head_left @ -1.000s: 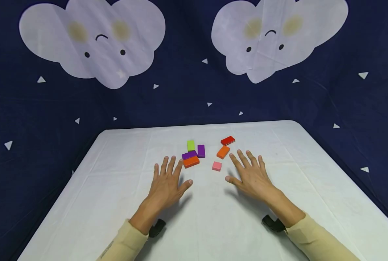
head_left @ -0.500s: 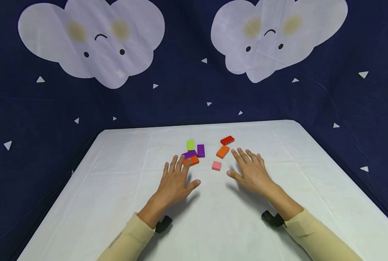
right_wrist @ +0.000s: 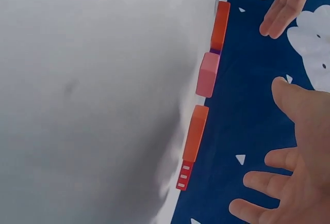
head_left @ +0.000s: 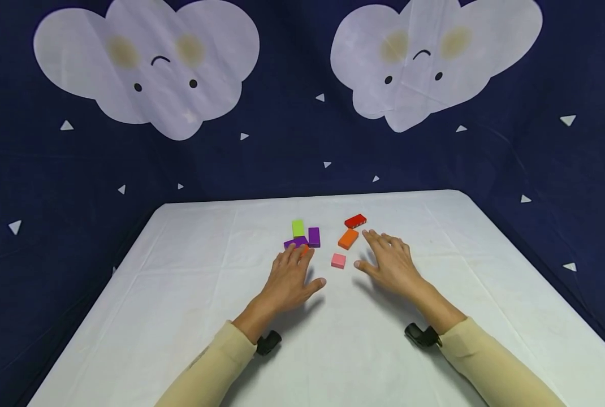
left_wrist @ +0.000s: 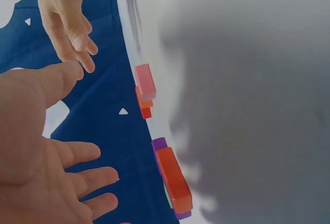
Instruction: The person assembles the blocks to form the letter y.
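My left hand (head_left: 288, 282) hovers over the white table with fingers spread, its fingertips overlapping an orange block (left_wrist: 174, 180) in the head view. Nothing is in its grasp. My right hand (head_left: 395, 268) hangs above the table on the other side, fingers loosely extended and holding nothing. Between the two hands lies a small pink block (head_left: 338, 260). Just left of the right fingertips is another orange block (head_left: 348, 238), with a red block (head_left: 355, 221) with white marks behind it. Beyond the left fingertips sit two purple blocks, one upright in view (head_left: 314, 237), and a lime green block (head_left: 298, 228).
The white cloth-covered table (head_left: 180, 316) reaches back to a dark blue curtain (head_left: 282, 164) printed with clouds and small triangles. Each wrist wears a black camera, one on the left (head_left: 269, 342) and one on the right (head_left: 422, 334).
My left hand has moved right and slightly forward, now covering much of the near orange block in the head view. My right hand has barely shifted, its fingers drawn a little closer together. The blocks stay put.
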`<control>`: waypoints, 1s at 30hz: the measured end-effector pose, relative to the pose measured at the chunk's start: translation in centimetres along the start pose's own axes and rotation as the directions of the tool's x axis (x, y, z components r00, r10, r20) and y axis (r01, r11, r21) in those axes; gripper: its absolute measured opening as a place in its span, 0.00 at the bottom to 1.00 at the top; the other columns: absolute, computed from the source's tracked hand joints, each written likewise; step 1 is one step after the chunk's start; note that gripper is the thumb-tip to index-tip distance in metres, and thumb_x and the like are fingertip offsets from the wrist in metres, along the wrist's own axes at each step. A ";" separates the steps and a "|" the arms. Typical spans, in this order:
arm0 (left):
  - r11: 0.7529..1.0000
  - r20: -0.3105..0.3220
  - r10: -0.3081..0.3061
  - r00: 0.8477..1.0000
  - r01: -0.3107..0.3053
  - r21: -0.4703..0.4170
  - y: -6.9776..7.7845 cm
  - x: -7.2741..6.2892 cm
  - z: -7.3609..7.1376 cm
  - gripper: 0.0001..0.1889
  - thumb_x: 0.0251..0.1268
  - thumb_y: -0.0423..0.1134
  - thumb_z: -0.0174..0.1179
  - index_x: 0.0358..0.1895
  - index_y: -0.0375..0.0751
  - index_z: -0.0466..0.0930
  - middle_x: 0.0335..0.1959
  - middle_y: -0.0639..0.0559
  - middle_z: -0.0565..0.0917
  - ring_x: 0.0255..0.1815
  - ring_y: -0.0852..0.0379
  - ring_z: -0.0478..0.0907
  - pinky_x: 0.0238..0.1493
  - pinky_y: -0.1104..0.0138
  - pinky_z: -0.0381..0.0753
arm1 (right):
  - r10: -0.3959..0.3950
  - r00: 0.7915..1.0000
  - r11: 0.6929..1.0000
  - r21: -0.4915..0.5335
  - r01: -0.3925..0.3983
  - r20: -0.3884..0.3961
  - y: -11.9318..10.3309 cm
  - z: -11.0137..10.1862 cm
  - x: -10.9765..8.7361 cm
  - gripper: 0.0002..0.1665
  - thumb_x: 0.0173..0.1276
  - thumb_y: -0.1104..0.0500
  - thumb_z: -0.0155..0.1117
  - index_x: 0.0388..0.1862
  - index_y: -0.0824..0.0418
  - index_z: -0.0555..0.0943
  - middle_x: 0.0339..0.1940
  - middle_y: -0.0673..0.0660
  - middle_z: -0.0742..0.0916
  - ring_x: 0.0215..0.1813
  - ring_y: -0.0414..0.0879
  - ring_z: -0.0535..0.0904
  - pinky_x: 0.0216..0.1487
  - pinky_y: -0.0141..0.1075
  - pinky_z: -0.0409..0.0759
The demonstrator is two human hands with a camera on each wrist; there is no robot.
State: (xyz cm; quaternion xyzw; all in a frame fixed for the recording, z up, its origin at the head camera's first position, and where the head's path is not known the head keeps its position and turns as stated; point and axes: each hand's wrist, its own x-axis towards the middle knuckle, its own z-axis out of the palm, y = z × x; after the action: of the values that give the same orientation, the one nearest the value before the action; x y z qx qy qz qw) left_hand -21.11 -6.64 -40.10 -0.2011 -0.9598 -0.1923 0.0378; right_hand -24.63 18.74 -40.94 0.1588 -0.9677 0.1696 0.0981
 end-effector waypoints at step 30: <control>0.995 -0.056 0.031 0.998 -0.036 -0.088 -0.3 4.8 1.7 0.29 0.59 0.49 0.62 0.64 0.45 0.70 0.63 0.48 0.74 0.65 0.47 0.64 0.57 0.53 0.63 | 0.091 0.996 0.990 0.109 -0.092 0.013 1.8 1.3 3.7 0.43 0.62 0.41 0.62 0.71 0.58 0.63 0.68 0.64 0.73 0.60 0.63 0.68 0.56 0.53 0.61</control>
State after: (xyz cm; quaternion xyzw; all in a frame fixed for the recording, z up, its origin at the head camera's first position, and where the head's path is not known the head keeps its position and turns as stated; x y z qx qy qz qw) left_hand -25.67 -4.49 -41.04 -0.2135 -0.9453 -0.2398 0.0579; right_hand -28.82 18.92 -41.78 0.1200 -0.9636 0.2258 0.0774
